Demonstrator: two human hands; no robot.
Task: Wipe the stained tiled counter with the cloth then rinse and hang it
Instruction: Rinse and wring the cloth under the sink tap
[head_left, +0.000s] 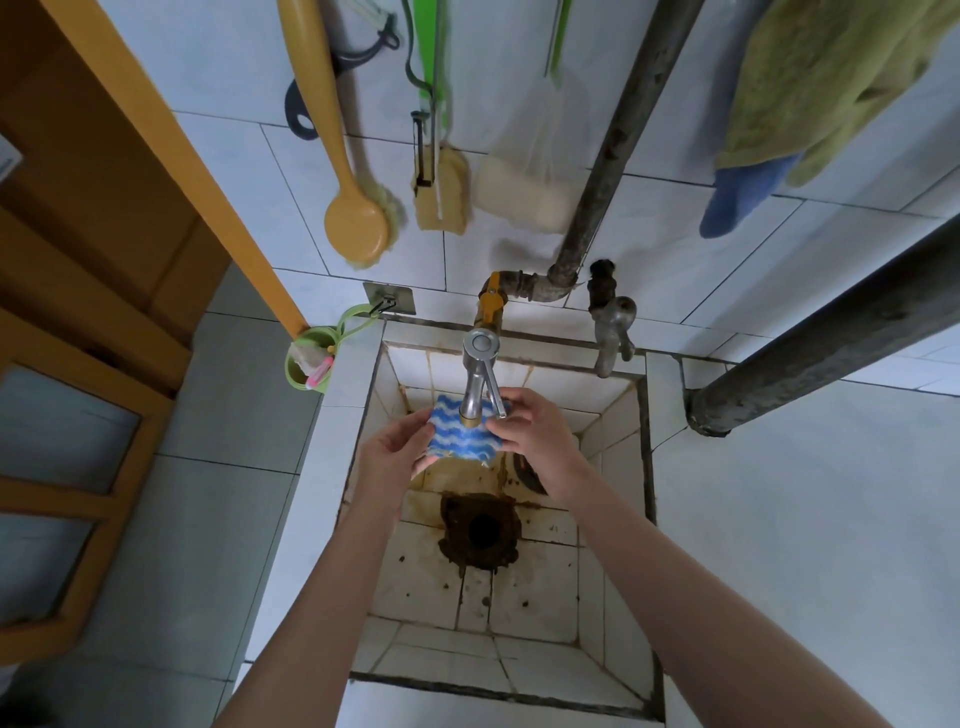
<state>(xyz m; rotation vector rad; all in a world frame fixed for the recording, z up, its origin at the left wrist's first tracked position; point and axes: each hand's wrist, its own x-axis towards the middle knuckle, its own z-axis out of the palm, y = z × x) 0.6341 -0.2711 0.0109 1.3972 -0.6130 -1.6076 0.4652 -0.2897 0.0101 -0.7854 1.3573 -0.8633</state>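
A blue and white wavy-striped cloth (464, 439) is stretched flat right under the spout of a chrome tap (478, 382), above a tiled sink basin (613, 525). My left hand (394, 453) pinches the cloth's left edge. My right hand (535, 434) grips its right edge, close to the tap's lever. No running water can be made out. The basin floor is stained brown around a rusty drain hole (482, 530).
On the white tiled wall hang a yellow brush (353, 218), sponges (441, 192), a green towel (831, 78) and a blue cloth (737, 197). An empty metal hook (387, 301) sits left of the tap. A second old tap (613, 322), grey pipes and a wooden door (93, 260) surround the sink.
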